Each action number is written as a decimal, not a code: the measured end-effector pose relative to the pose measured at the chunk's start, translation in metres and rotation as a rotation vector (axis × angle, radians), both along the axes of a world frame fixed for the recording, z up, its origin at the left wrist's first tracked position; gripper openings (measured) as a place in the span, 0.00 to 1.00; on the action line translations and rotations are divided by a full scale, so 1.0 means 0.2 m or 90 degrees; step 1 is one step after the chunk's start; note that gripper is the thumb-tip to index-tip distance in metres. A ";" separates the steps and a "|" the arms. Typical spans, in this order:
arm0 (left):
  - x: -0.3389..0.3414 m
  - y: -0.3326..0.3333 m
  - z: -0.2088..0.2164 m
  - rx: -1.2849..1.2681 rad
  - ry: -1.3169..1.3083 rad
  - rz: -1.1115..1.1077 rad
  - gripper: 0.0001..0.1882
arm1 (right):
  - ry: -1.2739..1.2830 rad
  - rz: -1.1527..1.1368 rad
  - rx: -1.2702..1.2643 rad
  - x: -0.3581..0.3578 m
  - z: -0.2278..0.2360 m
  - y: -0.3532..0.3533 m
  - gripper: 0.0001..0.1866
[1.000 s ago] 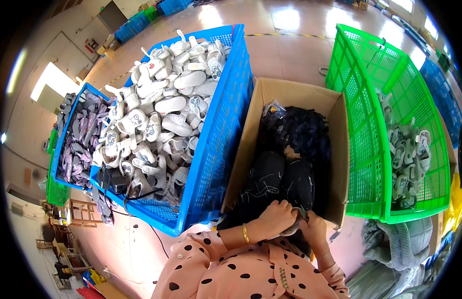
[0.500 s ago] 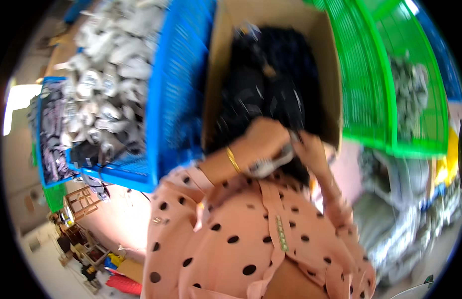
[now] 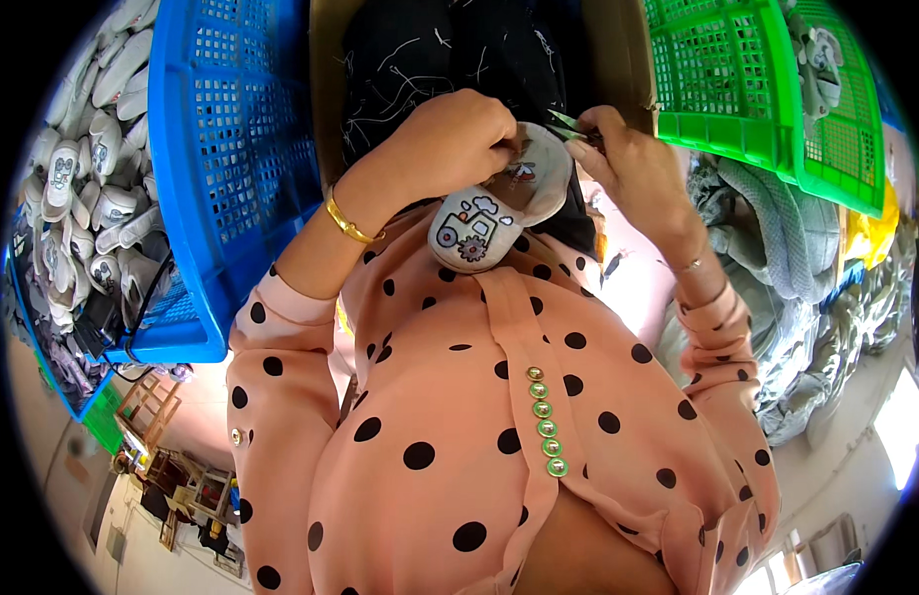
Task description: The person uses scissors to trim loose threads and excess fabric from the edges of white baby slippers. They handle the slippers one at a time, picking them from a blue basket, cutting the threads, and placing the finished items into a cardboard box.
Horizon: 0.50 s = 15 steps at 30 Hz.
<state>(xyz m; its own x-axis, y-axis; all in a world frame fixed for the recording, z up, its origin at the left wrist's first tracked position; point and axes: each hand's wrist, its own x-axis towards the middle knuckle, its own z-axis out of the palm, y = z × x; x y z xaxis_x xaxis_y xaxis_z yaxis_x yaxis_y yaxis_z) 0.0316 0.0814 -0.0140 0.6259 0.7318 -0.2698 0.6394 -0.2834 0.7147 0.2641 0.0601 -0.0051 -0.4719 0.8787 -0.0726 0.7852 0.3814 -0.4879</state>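
Observation:
My left hand (image 3: 458, 139) is closed on a small pale grey cloth shoe (image 3: 469, 234) with a tractor, gear and clouds on its toe. A second rounded grey piece (image 3: 549, 164) with a printed picture adjoins it; I cannot tell whether they are a pair. My right hand (image 3: 633, 174) grips small thread snips (image 3: 567, 125), whose pointed blades reach toward the upper edge of the grey piece. Both hands are above my lap, over black cloth (image 3: 410, 59) strewn with white thread ends.
A blue plastic crate (image 3: 236, 129) stands at my left, beside a heap of similar grey shoes (image 3: 103, 198). Cardboard walls (image 3: 618, 59) flank the black cloth. To the right are a green crate (image 3: 717, 79) and grey padded bundles (image 3: 767, 228). Wooden stools (image 3: 147, 412) stand at lower left.
My view has tilted down and steadied, so the crates sit higher. Both hands now show sharply, with the shoe raised and its picture facing up; the snips have become visible.

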 end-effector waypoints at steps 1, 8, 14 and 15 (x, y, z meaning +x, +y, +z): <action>0.00 0.00 0.00 -0.002 -0.002 -0.005 0.09 | -0.077 0.035 0.065 -0.01 0.08 0.01 0.22; 0.05 0.06 0.06 -0.045 0.028 -0.053 0.10 | -0.332 0.305 0.198 -0.02 0.23 0.03 0.17; 0.05 0.06 0.05 -0.032 0.019 -0.060 0.10 | -0.445 0.343 0.134 -0.09 0.21 0.07 0.12; 0.05 0.06 0.04 -0.036 0.010 -0.056 0.11 | -0.440 0.347 0.138 -0.09 0.21 0.07 0.11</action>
